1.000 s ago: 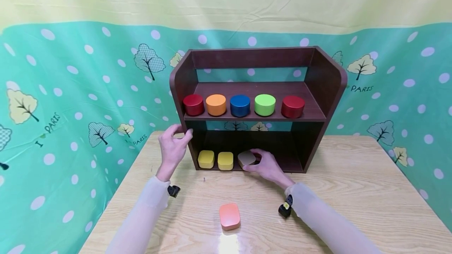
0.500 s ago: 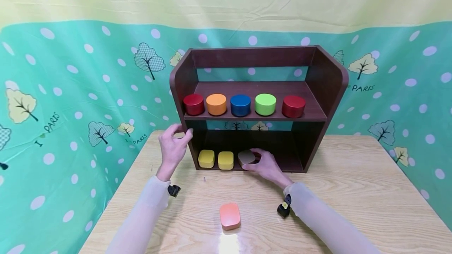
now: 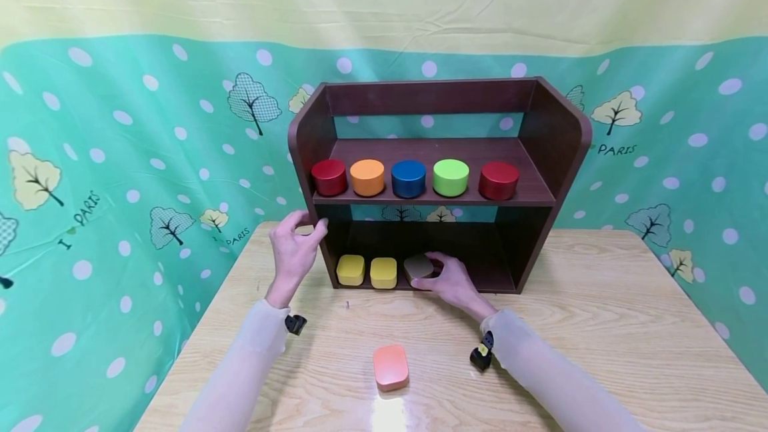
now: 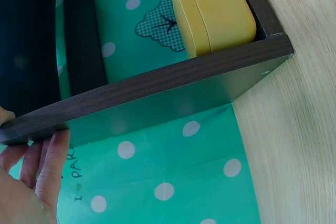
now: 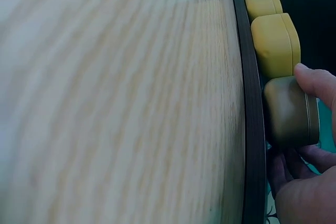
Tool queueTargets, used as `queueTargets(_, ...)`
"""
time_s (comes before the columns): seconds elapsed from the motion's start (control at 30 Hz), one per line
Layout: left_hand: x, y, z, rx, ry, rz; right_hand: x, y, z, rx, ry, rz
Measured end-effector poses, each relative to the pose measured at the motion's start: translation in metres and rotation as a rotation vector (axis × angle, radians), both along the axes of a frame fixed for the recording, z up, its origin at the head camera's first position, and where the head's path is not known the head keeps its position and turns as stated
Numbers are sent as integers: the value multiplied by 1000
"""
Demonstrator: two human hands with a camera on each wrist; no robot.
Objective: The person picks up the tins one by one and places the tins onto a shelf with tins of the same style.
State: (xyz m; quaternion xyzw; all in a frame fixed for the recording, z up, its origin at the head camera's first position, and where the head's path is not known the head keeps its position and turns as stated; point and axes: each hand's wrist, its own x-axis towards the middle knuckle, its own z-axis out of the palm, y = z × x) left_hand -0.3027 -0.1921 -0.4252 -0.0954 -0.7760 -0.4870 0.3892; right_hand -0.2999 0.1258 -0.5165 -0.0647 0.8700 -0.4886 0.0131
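My right hand pinches a grey-brown square tin with rounded corners, thumb on one side and fingers on the other. That tin sits at the front of the lower level of a dark brown two-level shelf. Beside it on the left stand two yellow square tins, the nearer one and the one by the side wall. My left hand grips the front edge of the shelf's left side panel, its thumb on one face and fingers on the other.
Along the upper level stands a row of round tins: dark red, orange, blue, light green and another dark red. A coral square tin lies on the wooden table in front. A patterned cloth hangs behind.
Hardly anything differs. The right wrist has shifted very slightly to the left, while both hands keep their holds and the tins stay in place.
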Motion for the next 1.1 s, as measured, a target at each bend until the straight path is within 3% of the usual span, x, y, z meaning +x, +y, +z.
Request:
queueTargets(0.57, 1, -1, 1, -21, -27, 6, 3, 6, 2, 4, -28, 26)
queueTargets(1.1, 2, -2, 1, -23, -42, -7, 21, 22, 4, -26, -30, 53)
